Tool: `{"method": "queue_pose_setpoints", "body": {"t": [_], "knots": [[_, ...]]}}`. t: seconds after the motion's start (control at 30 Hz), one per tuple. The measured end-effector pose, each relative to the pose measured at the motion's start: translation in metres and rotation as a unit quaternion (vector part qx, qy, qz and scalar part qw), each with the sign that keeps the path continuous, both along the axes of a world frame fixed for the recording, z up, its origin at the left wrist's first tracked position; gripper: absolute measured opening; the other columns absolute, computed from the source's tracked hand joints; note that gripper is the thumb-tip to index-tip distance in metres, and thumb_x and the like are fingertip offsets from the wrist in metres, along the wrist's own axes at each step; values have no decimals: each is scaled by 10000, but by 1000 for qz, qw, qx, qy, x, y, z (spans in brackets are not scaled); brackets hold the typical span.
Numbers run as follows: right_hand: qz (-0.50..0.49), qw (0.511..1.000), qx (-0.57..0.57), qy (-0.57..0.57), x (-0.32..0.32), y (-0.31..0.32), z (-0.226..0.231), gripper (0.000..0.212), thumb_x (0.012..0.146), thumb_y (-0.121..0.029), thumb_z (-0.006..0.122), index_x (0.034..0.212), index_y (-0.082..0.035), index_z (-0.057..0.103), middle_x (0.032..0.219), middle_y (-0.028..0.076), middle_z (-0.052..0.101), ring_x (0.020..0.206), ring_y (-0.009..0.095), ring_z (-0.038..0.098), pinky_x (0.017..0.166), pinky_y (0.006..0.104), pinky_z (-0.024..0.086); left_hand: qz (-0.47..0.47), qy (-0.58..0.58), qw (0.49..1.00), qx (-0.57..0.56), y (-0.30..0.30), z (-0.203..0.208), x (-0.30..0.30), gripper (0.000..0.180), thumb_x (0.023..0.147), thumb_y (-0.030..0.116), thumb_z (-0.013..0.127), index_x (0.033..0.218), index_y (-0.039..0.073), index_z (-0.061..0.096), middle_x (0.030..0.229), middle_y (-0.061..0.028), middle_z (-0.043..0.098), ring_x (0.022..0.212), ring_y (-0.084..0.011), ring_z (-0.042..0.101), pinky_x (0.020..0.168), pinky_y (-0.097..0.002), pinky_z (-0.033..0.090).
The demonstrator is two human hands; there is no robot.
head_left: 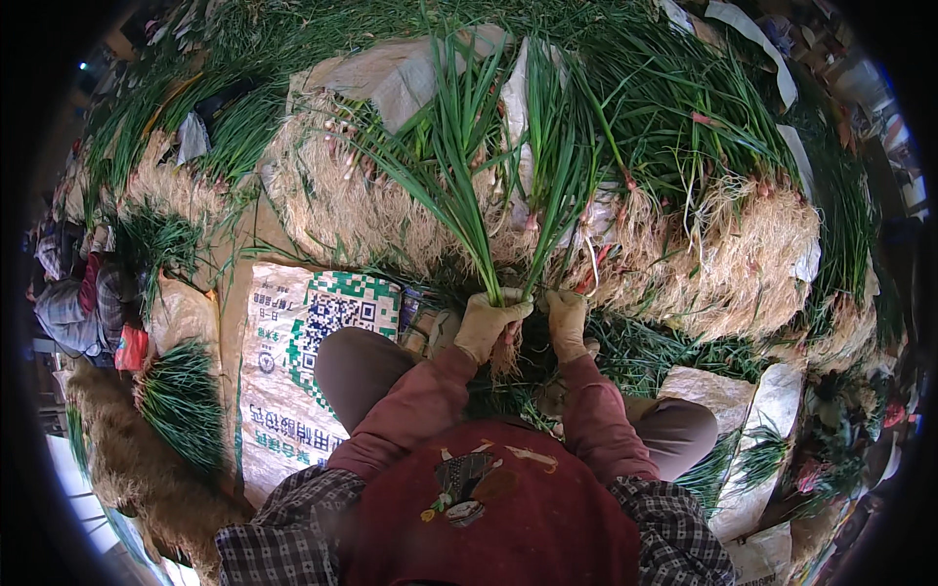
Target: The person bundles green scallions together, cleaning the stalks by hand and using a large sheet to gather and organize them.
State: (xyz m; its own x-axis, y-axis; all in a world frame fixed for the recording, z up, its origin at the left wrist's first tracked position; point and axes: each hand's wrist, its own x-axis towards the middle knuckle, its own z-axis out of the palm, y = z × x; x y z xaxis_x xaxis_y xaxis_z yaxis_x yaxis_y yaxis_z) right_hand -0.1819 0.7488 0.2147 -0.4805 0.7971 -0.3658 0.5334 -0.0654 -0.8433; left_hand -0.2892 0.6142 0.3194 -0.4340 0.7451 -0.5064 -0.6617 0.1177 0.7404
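My left hand (489,326), in a pale yellowish glove, is closed around the stem bases of a small bunch of green garlic (473,230). Its long flat leaves fan upward, and its roots hang below the fist. Close beside it, my right hand (567,322) in a similar glove has its fingers curled in toward the stems. What those fingers grip, if anything, is hidden. Just beyond both hands lies a large heap of green garlic (723,264), its pale roots facing me and its leaves pointing away.
A printed woven sack (278,391) lies to the left of my knee. Farther left are a bundle of green plants (184,400) and a seated person in a checked garment (73,308). Loose green leaves (645,352) and white sacking (757,439) lie on the right.
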Motion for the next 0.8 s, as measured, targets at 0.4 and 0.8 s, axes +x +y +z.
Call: {"method": "queue_pose_setpoints", "body": {"t": [0.4, 0.8], "knots": [[-96, 956, -200, 192, -50, 16, 69, 268, 854, -268, 632, 773, -12, 632, 568, 11, 544, 409, 74, 396, 380, 204, 297, 9, 28, 999, -36, -4, -7, 2, 181, 757, 19, 693, 922, -19, 628, 582, -21, 548, 424, -85, 472, 366, -223, 367], [516, 790, 180, -278, 60, -12, 0, 180, 754, -208, 614, 799, -41, 662, 804, 147, 660, 712, 298, 651, 624, 389, 524, 89, 54, 995, 8, -6, 13, 1, 317, 777, 17, 664, 1080, 7, 571, 644, 5, 533, 449, -48, 454, 345, -195, 349]]}}
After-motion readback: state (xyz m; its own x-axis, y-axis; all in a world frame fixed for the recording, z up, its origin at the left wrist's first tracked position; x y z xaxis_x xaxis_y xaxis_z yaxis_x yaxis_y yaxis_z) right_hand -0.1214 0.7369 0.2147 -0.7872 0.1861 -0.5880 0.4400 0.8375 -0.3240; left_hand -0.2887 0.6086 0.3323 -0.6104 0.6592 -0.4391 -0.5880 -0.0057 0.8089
